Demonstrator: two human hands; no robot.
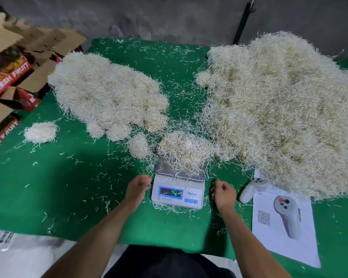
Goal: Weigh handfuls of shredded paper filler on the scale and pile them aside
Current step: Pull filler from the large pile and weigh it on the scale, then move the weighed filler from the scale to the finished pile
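Hands are hovering either side of the scale (178, 189): my left hand (138, 187) is looking relaxed and empty, my right hand (223, 192) loosely curled, gripping nothing. I'm judging that strands trailing off the pan could skew the reading or scatter on lifting. The handful (184, 150) is sitting on the pan, just beyond both hands, between the left pile (109, 93) and right heap (285, 113).

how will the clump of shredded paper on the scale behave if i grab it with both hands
The clump likely compresses easily and feels light for its bulk. It probably sheds strands: loose bits already litter the green cloth around the scale. Overhanging strands may snag and trail.
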